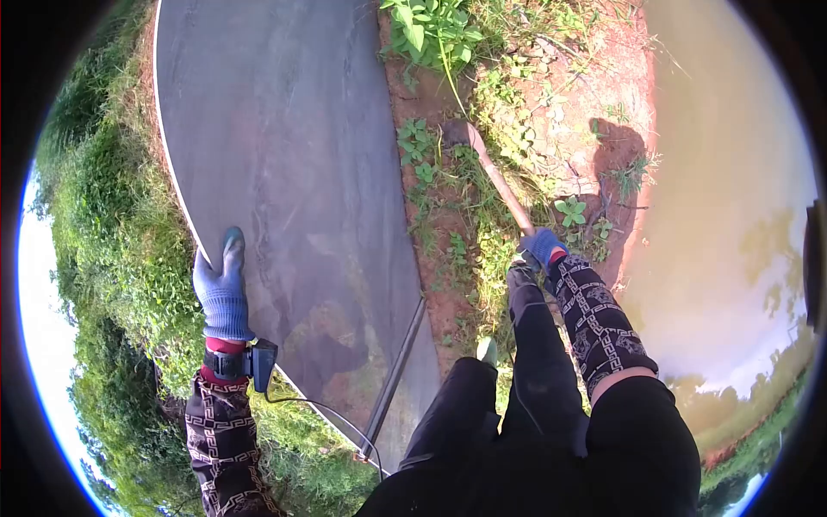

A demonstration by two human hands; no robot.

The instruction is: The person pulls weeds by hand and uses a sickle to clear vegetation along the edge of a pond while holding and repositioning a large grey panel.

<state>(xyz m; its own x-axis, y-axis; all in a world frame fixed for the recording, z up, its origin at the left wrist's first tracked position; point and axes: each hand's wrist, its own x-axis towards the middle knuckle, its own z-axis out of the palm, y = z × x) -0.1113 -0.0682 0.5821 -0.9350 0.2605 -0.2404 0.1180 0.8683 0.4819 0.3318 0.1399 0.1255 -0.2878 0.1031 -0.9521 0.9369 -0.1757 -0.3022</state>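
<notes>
My right hand point(543, 248), in a blue knit glove, is closed around the wooden handle of a hoe point(500, 183). Its dark head point(455, 133) lies among weeds and grass point(495, 112) on the soil strip, partly hidden by leaves. My left hand point(222, 289), also gloved in blue, grips the pale top edge of a long grey sheet point(293, 155) standing like a low fence. The thumb shows on the near face; the other fingers are partly hidden behind the edge.
A dark pole point(394, 379) leans along the sheet. Muddy water point(724, 172) borders the reddish bank point(594, 77) on the right. Dense bushes point(112, 215) grow beyond the sheet. My shoe point(487, 351) stands on the strip. A cable point(332, 409) hangs from my left wrist device.
</notes>
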